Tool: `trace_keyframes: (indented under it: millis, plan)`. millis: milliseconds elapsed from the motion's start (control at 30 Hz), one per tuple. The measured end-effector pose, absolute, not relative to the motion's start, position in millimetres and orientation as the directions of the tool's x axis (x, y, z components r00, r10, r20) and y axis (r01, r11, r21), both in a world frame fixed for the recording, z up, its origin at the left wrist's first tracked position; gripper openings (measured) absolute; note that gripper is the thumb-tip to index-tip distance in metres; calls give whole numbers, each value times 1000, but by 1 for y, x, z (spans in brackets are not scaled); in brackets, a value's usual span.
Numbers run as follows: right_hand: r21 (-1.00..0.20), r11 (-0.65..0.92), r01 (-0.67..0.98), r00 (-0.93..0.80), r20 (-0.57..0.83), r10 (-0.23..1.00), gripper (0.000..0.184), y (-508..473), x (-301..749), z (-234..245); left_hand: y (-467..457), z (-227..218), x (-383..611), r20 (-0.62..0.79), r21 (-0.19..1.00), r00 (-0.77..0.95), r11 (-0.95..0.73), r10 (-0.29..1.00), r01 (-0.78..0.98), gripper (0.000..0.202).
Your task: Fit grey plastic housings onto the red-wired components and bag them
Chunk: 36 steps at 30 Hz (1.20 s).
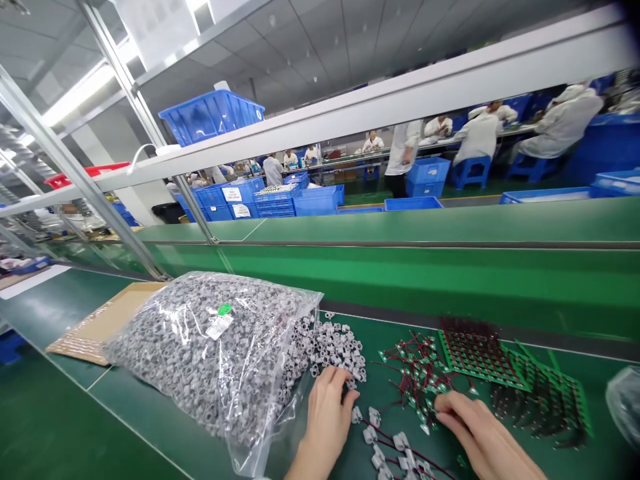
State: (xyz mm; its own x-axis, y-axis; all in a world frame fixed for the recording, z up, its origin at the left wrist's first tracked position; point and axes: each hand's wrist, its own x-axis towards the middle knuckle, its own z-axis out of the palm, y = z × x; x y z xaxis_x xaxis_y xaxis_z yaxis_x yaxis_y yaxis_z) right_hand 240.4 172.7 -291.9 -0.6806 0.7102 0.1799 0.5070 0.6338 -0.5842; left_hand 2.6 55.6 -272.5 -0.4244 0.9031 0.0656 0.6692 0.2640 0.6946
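Note:
My left hand [327,413] reaches the edge of a heap of small grey plastic parts [345,343], its finger and thumb curled around one grey part. The heap spills from the mouth of a large clear bag [200,353] full of the same parts. My right hand [480,430] is at the near edge of a pile of small green circuit boards with dark red wires [417,373]. Its finger and thumb close on one board, mostly hidden by the fingertips. Between and below my hands lie several grey parts with wires attached [400,443].
Green board panels with wires [480,357] lie behind my right hand. Flattened cardboard [100,323] sits under the bag's left side. A clear plastic bundle [625,400] is at the right edge. A metal frame rail [310,123] carrying a blue bin [213,115] crosses above; people sit beyond.

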Motion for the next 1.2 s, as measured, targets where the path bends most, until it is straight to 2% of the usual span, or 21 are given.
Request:
trace_keyframes:
  millis: [167,333,467,600,700,767,867,1033,1200]
  plan:
    - [-767,477,429,-693,59,718,30,168,218,-277,62,-272,4,43,773,-364,200,930,603,37]
    - [-880,307,362,-693,-34,720,33,152,190,-268,62,-261,14,34,881,-381,152,924,448,20]
    - [-919,233,319,-729,-81,680,37,142,174,-263,61,-255,26,9,926,-399,143,917,349,23]
    - [-930,204,306,-724,-88,684,39,142,172,-261,58,-260,30,-47,996,-305,67,951,56,23]
    - [-949,149,278,-716,-101,691,38,144,176,-266,55,-266,29,-73,982,-245,26,967,-189,30]
    - [-960,113,257,-726,-114,678,38,145,178,-271,54,-268,29,-82,966,-258,14,963,-257,39]
    - [-964,69,258,-748,-154,646,36,143,179,-276,52,-269,31,-92,968,-300,14,950,-251,50]
    - [-964,24,264,-750,-189,634,32,140,177,-274,51,-274,37,-94,972,-318,18,943,-233,55]
    - [-971,-22,240,-710,-191,678,30,139,175,-270,50,-277,40,-90,986,-303,42,949,-160,41]
